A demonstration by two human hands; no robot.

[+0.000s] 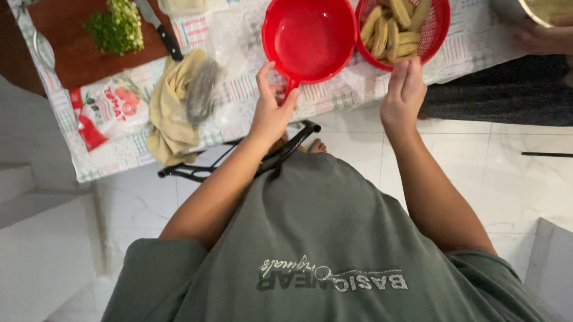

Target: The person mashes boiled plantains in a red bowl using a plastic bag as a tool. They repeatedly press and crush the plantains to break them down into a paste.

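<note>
— What have your hands got?

— My left hand [271, 111] is on the handle of the red bowl [309, 31]. My fingers [263, 75] curl round that handle, thumb on the right side of it, pinching it. The bowl sits on the bench [237, 96], near its front edge, and it looks empty.

— And the right?

— My right hand [403, 95] lies at the near rim of the red strainer [404, 27]. Those fingers are straight and pressed together, the tips touching the rim, gripping nothing.

— What's in the strainer?

— Pale yellow banana pieces [391, 26], heaped. It stands just right of the bowl, the two rims touching.

— Anything else about?

— Left of the bowl lies a yellow cloth [172, 106] with a clear bag [205, 88] beside it, then a red and white packet [106, 109]. Farther left is a brown board [71, 38] with chopped greens [117, 28] and a knife [153, 18]. At the far right, another person's hand [561, 35] holds a metal bowl [543, 8].
</note>
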